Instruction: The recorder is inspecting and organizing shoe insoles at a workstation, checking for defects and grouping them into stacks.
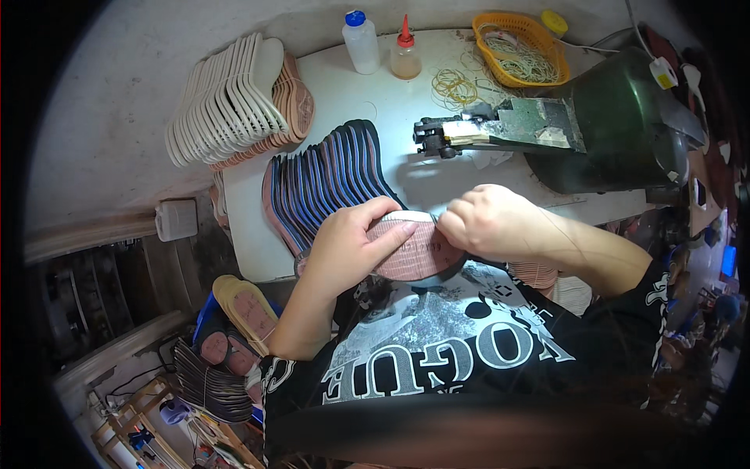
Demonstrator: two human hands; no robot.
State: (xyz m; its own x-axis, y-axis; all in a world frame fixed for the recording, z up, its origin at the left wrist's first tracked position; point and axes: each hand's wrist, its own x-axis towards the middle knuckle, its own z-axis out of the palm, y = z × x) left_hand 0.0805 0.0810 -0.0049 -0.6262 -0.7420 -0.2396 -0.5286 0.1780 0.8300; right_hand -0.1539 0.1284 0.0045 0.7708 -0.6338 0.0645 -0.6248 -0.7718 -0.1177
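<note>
Close to my chest, a pinkish-brown shoe insole (418, 255) with printed marks and a white upper edge lies between my hands. My left hand (344, 242) grips its left end, thumb across the face. Fingers curled, my right hand (488, 221) pinches the upper right edge; whatever else is between those fingertips is hidden. Just beyond my left hand, a fanned row of dark blue-black insoles (328, 184) stretches across the table.
The white table (258, 242) bears white insoles (230, 102), a blue-capped bottle (361, 47), a red-tipped glue bottle (405, 59), loose rubber bands (455, 87) and a yellow basket (512, 22). A green machine (617, 117) juts in from the right. Bundled insoles (246, 309) sit lower left.
</note>
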